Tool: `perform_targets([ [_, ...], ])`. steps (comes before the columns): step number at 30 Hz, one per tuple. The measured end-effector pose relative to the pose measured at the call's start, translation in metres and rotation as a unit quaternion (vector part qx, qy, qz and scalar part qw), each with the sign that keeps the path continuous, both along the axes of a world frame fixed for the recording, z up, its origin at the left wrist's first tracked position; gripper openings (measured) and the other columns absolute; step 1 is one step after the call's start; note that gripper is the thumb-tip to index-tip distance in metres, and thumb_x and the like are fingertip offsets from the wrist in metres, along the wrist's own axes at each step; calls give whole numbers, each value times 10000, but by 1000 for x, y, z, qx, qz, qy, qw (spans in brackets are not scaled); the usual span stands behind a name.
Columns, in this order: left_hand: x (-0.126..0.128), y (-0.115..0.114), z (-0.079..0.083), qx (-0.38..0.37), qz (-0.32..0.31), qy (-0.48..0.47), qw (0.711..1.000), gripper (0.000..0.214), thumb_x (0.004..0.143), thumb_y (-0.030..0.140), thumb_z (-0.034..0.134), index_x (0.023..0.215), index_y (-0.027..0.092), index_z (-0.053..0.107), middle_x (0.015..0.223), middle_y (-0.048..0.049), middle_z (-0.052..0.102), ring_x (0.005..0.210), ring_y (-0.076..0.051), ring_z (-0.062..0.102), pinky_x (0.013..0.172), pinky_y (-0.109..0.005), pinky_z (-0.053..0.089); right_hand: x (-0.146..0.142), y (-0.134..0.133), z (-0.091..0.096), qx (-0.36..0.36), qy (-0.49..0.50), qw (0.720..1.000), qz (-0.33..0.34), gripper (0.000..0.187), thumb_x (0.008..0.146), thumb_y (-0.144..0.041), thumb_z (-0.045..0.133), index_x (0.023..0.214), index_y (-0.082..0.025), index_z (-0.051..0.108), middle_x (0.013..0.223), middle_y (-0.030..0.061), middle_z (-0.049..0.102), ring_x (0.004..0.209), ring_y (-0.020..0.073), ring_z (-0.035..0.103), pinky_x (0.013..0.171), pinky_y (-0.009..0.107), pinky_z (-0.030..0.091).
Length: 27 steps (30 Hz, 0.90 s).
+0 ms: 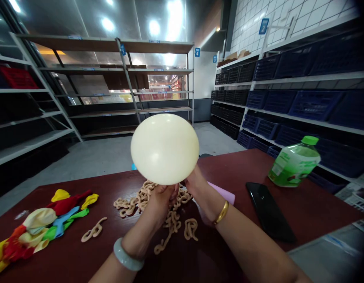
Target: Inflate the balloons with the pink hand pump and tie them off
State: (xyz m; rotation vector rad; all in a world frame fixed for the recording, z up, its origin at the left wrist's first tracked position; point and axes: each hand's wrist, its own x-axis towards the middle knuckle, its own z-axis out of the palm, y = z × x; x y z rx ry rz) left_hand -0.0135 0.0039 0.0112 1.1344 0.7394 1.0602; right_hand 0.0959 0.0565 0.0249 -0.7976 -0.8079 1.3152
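Observation:
A pale yellow inflated balloon [164, 148] stands upright in front of me, above the table. Closed at its lower end is my left hand [164, 196], its fingers pinched around the balloon's neck, which is hidden from view. My right hand [195, 181] is at the balloon's lower right side; its fingers are mostly behind the balloon and the left hand, so I cannot tell their grip. Beneath both hands lies a pile of beige rubber bands or cords [146, 192], with a single loop [190, 229] apart from it. A lilac cylinder [221, 192] lies partly behind my right wrist.
Deflated coloured balloons [40, 224] lie heaped on the left of the dark red table [90, 259]. A black phone [269, 212] and a green-capped bottle [295, 162] are on the right. Shelves with blue crates [316, 104] line the right wall; metal shelving [130, 92] stands behind.

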Motion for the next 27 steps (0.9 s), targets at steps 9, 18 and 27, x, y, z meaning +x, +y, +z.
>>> perform_targets([
  [9, -17, 3, 18, -85, -15, -160, 983, 347, 830, 353, 674, 671, 179, 419, 580, 68, 297, 494, -64, 243, 449, -186, 211, 7, -7, 1, -20, -21, 992, 120, 312, 580, -380, 842, 674, -161, 640, 582, -31, 577, 502, 70, 423, 494, 218, 335],
  [18, -20, 12, 7, -92, 72, -44, 992, 432, 795, 489, 669, 639, 177, 413, 530, 67, 333, 458, -49, 239, 434, -188, 129, -5, -18, -6, -20, -42, 976, 214, 347, 613, -443, 850, 629, -150, 664, 600, 5, 621, 512, 103, 505, 504, 241, 379],
  [27, -28, 22, -1, -137, 102, -44, 984, 423, 763, 560, 673, 773, 160, 538, 549, 61, 404, 430, -43, 268, 422, -177, 94, -21, 3, -27, -65, -17, 988, 138, 316, 608, -391, 845, 675, -155, 645, 575, -18, 580, 485, 96, 488, 491, 242, 403],
])
